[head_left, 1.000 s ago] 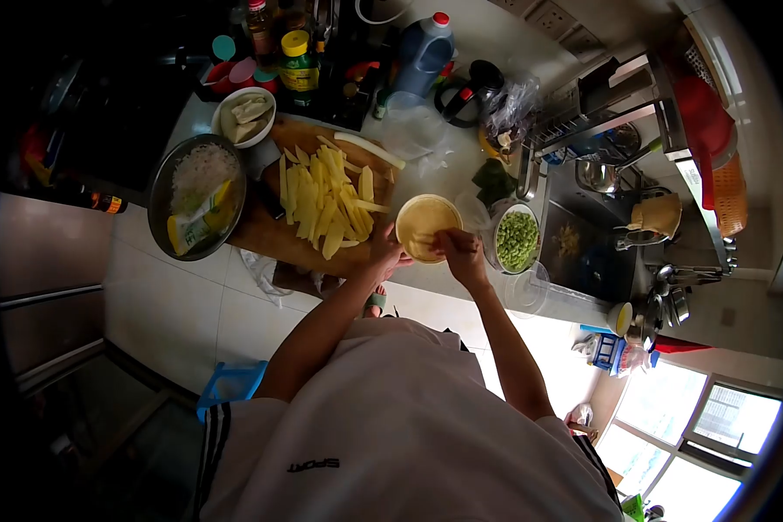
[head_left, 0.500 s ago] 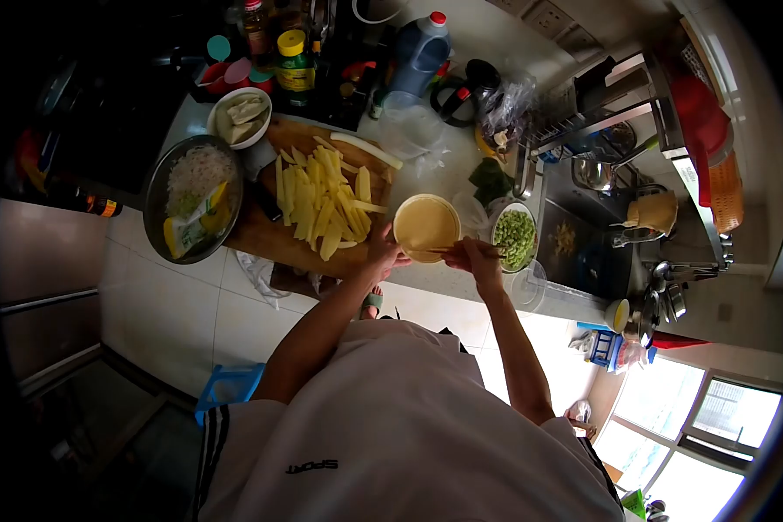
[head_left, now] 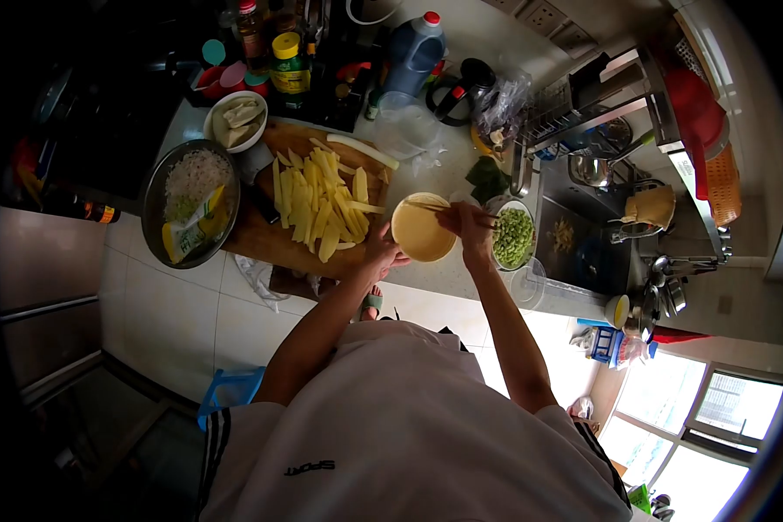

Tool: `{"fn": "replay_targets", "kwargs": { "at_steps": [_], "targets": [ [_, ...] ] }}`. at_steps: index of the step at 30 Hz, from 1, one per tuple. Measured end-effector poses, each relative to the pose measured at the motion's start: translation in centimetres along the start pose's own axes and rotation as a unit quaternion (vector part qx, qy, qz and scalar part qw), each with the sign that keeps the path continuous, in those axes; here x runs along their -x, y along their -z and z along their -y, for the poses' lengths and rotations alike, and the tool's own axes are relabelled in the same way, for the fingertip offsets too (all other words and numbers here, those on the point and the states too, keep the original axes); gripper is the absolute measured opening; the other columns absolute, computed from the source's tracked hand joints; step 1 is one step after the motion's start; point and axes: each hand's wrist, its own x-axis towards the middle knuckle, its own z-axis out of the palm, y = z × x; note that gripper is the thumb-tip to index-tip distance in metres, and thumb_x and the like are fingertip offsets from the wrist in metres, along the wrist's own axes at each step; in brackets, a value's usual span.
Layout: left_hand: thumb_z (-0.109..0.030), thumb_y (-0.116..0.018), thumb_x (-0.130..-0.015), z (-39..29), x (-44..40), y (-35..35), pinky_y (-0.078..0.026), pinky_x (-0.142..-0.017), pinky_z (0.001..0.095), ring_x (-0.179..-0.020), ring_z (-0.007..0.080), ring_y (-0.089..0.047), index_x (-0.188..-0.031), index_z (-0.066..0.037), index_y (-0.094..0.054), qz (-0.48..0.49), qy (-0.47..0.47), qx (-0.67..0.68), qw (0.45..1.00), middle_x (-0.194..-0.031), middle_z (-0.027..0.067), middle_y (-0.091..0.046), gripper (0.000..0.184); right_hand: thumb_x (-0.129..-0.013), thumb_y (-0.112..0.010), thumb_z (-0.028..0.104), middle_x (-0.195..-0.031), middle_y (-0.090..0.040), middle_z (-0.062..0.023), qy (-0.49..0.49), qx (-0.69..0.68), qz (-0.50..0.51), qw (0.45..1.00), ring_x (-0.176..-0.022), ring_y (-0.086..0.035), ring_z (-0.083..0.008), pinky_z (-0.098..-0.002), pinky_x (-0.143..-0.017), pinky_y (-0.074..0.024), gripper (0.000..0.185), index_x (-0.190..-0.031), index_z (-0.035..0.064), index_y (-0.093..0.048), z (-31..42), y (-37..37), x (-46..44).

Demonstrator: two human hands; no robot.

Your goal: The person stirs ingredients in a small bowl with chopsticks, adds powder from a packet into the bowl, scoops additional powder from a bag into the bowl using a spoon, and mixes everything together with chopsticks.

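My left hand [head_left: 384, 251] grips the left side of a round bowl [head_left: 424, 237] of smooth, pale yellow liquid at the counter's front edge. In my right hand [head_left: 470, 229] is a pair of chopsticks [head_left: 427, 205], which reach leftward over the far part of the bowl. Whether their tips touch the liquid, I cannot tell. Left of the bowl, thick yellow cut strips [head_left: 320, 204] are heaped on a wooden cutting board [head_left: 245, 233]. A bowl of chopped green pieces [head_left: 514, 237] stands just right of my right hand.
A metal bowl [head_left: 151, 209] holding pale shreds and a yellow packet [head_left: 202, 224] stands left of the board. Behind it is a white bowl with pale chunks [head_left: 237, 120]. Bottles [head_left: 413, 54] line the back. At right lies the sink [head_left: 583, 230].
My right hand has moved up and slightly left, carrying the chopsticks from the near side of the bowl to its far side. My left hand stays on the bowl.
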Motion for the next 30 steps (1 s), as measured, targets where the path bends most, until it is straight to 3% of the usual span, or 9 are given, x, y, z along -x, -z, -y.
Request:
{"fn": "replay_targets", "kwargs": {
  "at_steps": [3,6,9,12,15,17,23,27,30],
  "targets": [
    [0.000,-0.056,-0.088,-0.8,0.3,-0.1,-0.059,-0.072,0.0393,-0.084,0.0232,-0.066,-0.144,-0.020,-0.023,0.034,-0.005,-0.063,0.997,-0.109,0.0119,-0.059,0.068,-0.093,-0.054,0.013,-0.083,-0.068,-0.0156,-0.025,0.067,0.093,0.993,-0.074,-0.069,-0.0203,-0.0281,-0.069,-0.0579,0.023,-0.096,-0.0076,-0.063,1.2,-1.5,1.9],
    [0.000,-0.055,-0.088,-0.6,0.0,-0.1,-0.060,-0.071,0.0379,-0.083,0.0214,-0.066,-0.144,-0.020,-0.026,0.022,-0.013,-0.052,0.998,-0.110,0.0112,-0.059,0.066,-0.093,-0.055,0.012,-0.081,-0.068,-0.0136,-0.032,0.186,0.207,0.960,-0.071,-0.068,-0.0187,-0.0267,-0.066,-0.0573,0.022,-0.092,-0.0075,-0.064,2.3,-1.0,2.3],
    [-0.001,-0.055,-0.089,0.0,-0.3,0.1,-0.060,-0.070,0.0376,-0.083,0.0215,-0.067,-0.143,-0.020,-0.026,0.023,-0.016,-0.040,0.999,-0.110,0.0112,-0.059,0.064,-0.092,-0.055,0.010,-0.078,-0.068,-0.0127,0.018,0.219,0.257,0.941,-0.070,-0.068,-0.0183,-0.0261,-0.063,-0.0567,0.020,-0.088,-0.0077,-0.064,3.9,-3.8,1.4],
    [0.000,-0.051,-0.090,-0.7,0.4,0.0,-0.060,-0.070,0.0378,-0.083,0.0227,-0.067,-0.143,-0.020,-0.026,0.038,-0.018,-0.067,0.997,-0.110,0.0115,-0.059,0.062,-0.092,-0.056,0.011,-0.076,-0.068,-0.0135,0.073,0.265,0.216,0.937,-0.067,-0.068,-0.0182,-0.0261,-0.059,-0.0559,0.020,-0.088,-0.0074,-0.064,4.1,-4.5,-3.4],
    [0.006,-0.047,-0.086,0.0,0.4,-0.5,-0.060,-0.066,0.0399,-0.082,0.0273,-0.067,-0.142,-0.017,-0.030,0.012,-0.046,-0.028,0.998,-0.113,0.0141,-0.056,0.063,-0.090,-0.057,0.012,-0.065,-0.065,-0.0102,0.070,0.172,0.114,0.976,-0.055,-0.063,-0.0155,-0.0259,-0.050,-0.0512,0.023,-0.079,-0.0064,-0.063,3.4,-1.0,-6.8],
    [0.009,-0.046,-0.083,-0.1,0.5,-1.1,-0.060,-0.065,0.0406,-0.083,0.0283,-0.066,-0.141,-0.016,-0.031,-0.016,-0.066,-0.032,0.997,-0.117,0.0154,-0.053,0.064,-0.090,-0.056,0.013,-0.066,-0.065,-0.0134,-0.002,0.159,0.045,0.986,-0.056,-0.065,-0.0181,-0.0275,-0.050,-0.0539,0.024,-0.080,-0.0078,-0.063,5.2,1.5,-6.4],
    [0.015,-0.043,-0.078,0.6,-0.1,-1.3,-0.061,-0.064,0.0403,-0.089,0.0327,-0.064,-0.137,-0.013,-0.037,-0.050,-0.088,-0.015,0.995,-0.130,0.0146,-0.042,0.066,-0.091,-0.054,0.016,-0.072,-0.067,-0.0174,-0.073,0.172,0.009,0.982,-0.057,-0.067,-0.0232,-0.0288,-0.049,-0.0562,0.025,-0.084,-0.0065,-0.063,4.4,7.1,-4.5],
    [0.018,-0.041,-0.076,1.0,-0.7,-1.2,-0.062,-0.063,0.0391,-0.092,0.0349,-0.063,-0.136,-0.013,-0.039,-0.051,-0.103,-0.028,0.993,-0.134,0.0126,-0.038,0.068,-0.090,-0.056,0.015,-0.066,-0.064,-0.0155,-0.014,0.185,0.017,0.982,-0.052,-0.065,-0.0221,-0.0295,-0.046,-0.0546,0.028,-0.080,-0.0103,-0.060,5.8,2.6,-7.4],
    [0.010,-0.041,-0.086,0.6,-0.6,-1.1,-0.060,-0.066,0.0392,-0.083,0.0262,-0.065,-0.143,-0.018,-0.024,-0.033,-0.108,-0.091,0.989,-0.117,0.0157,-0.054,0.066,-0.089,-0.056,0.016,-0.067,-0.064,-0.0152,-0.011,0.205,0.077,0.976,-0.053,-0.065,-0.0219,-0.0292,-0.046,-0.0536,0.028,-0.080,-0.0099,-0.060,6.2,-1.7,-9.2]
  ]
}}
